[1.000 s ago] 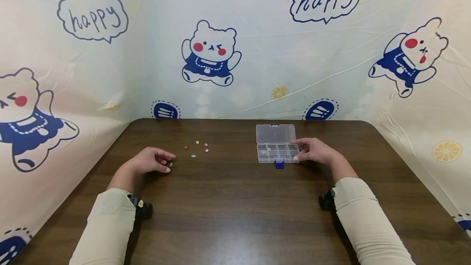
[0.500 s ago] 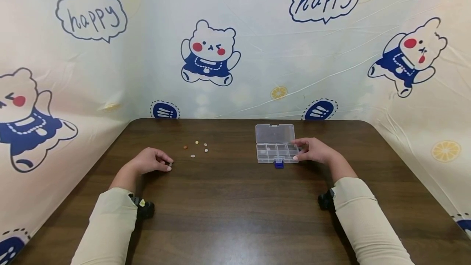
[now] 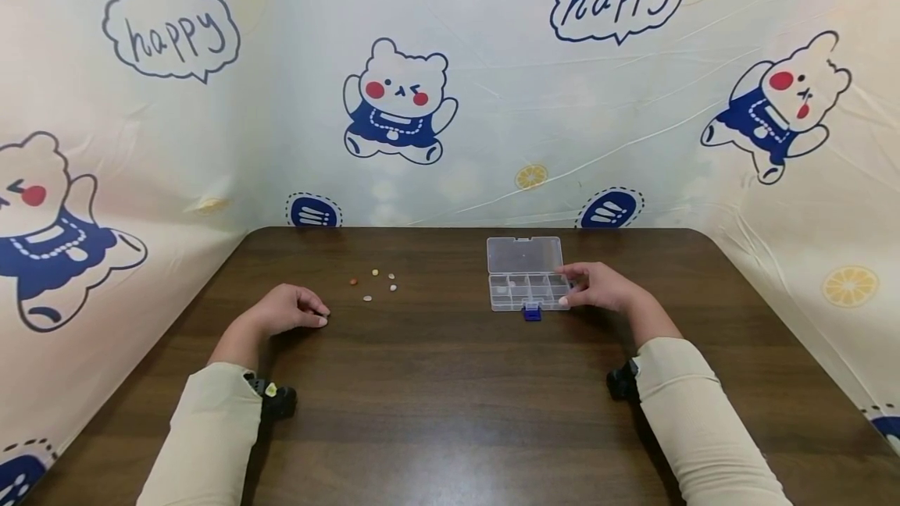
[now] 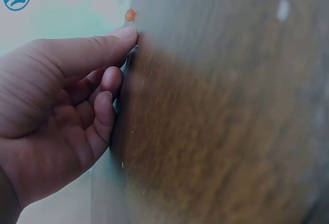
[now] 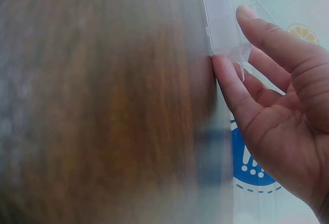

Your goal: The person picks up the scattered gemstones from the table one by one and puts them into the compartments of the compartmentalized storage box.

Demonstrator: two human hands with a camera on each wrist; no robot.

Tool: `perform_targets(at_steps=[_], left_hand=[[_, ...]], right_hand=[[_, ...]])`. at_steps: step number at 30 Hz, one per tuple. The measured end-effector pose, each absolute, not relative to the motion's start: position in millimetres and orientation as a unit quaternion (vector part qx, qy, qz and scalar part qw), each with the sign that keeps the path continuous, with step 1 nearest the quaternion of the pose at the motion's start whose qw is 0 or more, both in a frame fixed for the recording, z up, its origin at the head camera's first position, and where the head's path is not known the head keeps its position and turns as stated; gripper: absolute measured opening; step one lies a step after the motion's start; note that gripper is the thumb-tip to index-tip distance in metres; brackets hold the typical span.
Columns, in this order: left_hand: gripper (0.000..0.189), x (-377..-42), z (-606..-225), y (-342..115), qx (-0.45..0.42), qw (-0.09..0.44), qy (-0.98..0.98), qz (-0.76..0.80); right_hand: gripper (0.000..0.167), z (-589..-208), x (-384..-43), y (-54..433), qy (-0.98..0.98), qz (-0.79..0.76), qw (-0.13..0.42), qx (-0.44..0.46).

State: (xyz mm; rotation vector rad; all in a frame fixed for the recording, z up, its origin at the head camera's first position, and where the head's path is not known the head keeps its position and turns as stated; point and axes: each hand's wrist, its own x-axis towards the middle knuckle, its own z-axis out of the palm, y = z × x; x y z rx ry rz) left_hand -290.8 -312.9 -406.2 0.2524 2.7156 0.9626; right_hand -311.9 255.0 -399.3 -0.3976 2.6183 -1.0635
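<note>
My left hand (image 3: 287, 308) rests low at the table's left side, thumb and forefinger pinched together over the spot of a small pale pebble, which the fingertips now hide. Just beyond it lie several small pebbles: an orange one (image 3: 354, 282), a yellow one (image 3: 376, 272) and whitish ones, the nearest a white pebble (image 3: 367, 298). A clear plastic compartment box (image 3: 529, 308) lies at the right with its lid (image 3: 523, 256) raised back and a blue latch (image 3: 532, 315) in front. Around its right end my right hand (image 3: 601, 287) grips with thumb and fingers.
The brown wooden table (image 3: 436, 381) has rounded far corners. A patterned cloth (image 3: 492, 100) with bears and "happy" bubbles stands behind and at both sides. Each wrist carries a black camera, such as the left wrist camera (image 3: 283, 403).
My left thumb and forefinger have closed together over the pale pebble that showed beside them a second ago. The right hand and the box hold still.
</note>
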Motion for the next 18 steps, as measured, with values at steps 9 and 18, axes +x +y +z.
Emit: perform_targets(at_steps=[9, 18], left_hand=[[0.012, -289.5, -405.0, -311.1, 0.105, 0.122, 0.930, 0.330], [0.021, -288.9, -402.8, -312.7, 0.089, 0.135, 0.934, 0.317]], right_hand=[[0.072, -399.8, -312.4, 255.2, 0.908, -0.369, 0.144, -0.137], [0.071, -398.9, -311.3, 254.8, 0.909, -0.367, 0.142, -0.138]])
